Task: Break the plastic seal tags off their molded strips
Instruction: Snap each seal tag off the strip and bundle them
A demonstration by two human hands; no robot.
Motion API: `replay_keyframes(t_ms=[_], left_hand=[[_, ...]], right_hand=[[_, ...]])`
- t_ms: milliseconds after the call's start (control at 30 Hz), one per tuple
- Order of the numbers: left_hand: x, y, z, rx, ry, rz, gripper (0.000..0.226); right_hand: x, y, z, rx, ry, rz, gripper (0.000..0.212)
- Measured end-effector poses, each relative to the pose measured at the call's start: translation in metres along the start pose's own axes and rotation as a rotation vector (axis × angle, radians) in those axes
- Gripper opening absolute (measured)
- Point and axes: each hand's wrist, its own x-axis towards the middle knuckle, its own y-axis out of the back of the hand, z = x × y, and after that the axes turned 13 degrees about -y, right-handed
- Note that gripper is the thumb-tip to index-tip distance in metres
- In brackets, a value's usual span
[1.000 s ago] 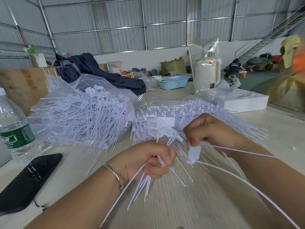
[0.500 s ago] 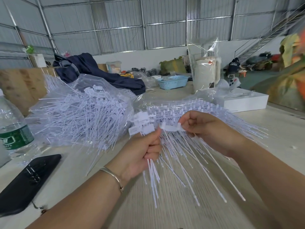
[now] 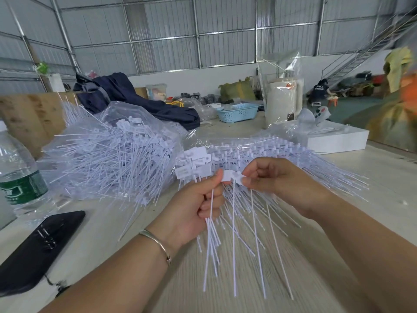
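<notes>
My left hand (image 3: 198, 206) is closed around a bundle of white seal tags (image 3: 195, 163), their flat heads fanned above the fist and their thin tails hanging below. My right hand (image 3: 277, 179) pinches the heads of a few more tags (image 3: 234, 176), which touch the left thumb; their long tails dangle toward the table. Behind the hands lies a stack of tags on their molded strips (image 3: 270, 150) under clear plastic. A clear bag heaped with loose white tags (image 3: 112, 154) sits to the left.
A water bottle (image 3: 15, 168) and a black phone (image 3: 38, 249) lie at the left on the wooden table (image 3: 383, 177). A white box (image 3: 338, 141), a blue basket (image 3: 239, 111), a wrapped white cylinder (image 3: 282, 102) and dark cloth (image 3: 135, 98) stand farther back.
Both hands rose from low over the table and came together. The left bundle turned upright, heads up. The right hand brought its tag heads against the left thumb.
</notes>
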Motion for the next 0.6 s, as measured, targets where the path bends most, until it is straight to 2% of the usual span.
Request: replay_keyframes(t_ms=[100, 233, 400, 600], left_hand=[[-0.001, 0.001, -0.001, -0.087, 0.03, -0.066, 0.027], [-0.003, 0.0, -0.004, -0.204, 0.131, -0.201, 0.024], [-0.003, -0.002, -0.012, -0.093, 0.27, -0.28, 0.037], [-0.001, -0.006, -0.009, -0.14, 0.155, -0.247, 0.038]], right_hand=[[-0.002, -0.001, -0.002, 0.05, -0.013, -0.04, 0.023], [-0.004, -0.003, -0.003, 0.113, -0.013, -0.134, 0.023], [-0.004, -0.013, -0.003, 0.188, 0.004, -0.19, 0.03], [-0.006, -0.018, -0.01, 0.25, 0.031, -0.177, 0.026]])
